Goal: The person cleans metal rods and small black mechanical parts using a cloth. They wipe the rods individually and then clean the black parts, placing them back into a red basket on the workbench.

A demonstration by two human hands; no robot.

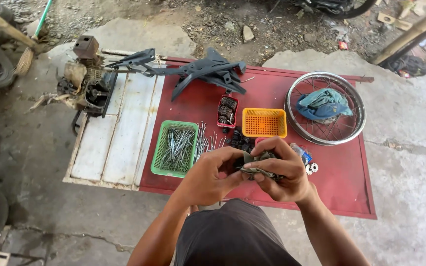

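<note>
Both hands over red surface [341, 192] front edge. Left hand [208, 180] and right hand [284, 172] pinch grey rag [257, 165] around small hidden part. Green basket [163, 157] of spokes just beside. Best: firm grip, rub over surface.

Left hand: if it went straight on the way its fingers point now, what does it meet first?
The left hand points right, fingertips already on the grey-green rag pinched between both hands. Straight on it meets that rag, then the right hand just behind it. How the two hands sit in depth is unclear.

Red board [272, 93] with baskets [175, 148], wheel rim [325, 108].
</note>
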